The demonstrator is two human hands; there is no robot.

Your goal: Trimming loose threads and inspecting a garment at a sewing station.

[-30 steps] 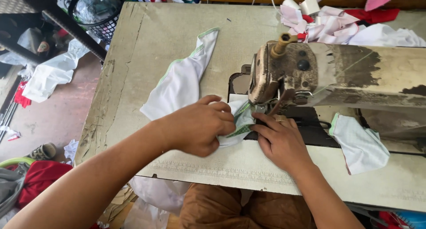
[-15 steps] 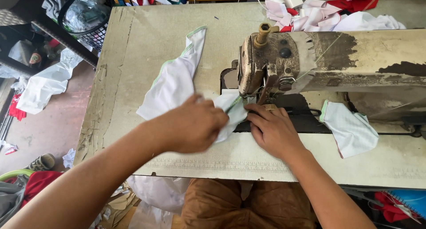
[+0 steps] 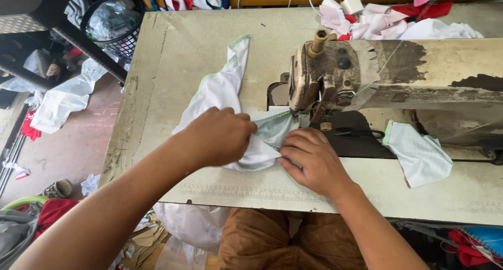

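Pinching the white green-edged cloth piece at frame centre, the left hand bunched it; the right hand, fingers flat, pressed it nearer the worn beige sewing machine.

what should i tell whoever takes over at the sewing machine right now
Left hand: closed on the white cloth, bunching it just left of the needle.
Right hand: flat, fingers pressing the cloth's folded edge onto the table in front of the presser foot.
Sewing machine: cloth edge sits under its head; whether any seam is sewn cannot be told.
A separate small white piece lies to the right, untouched.
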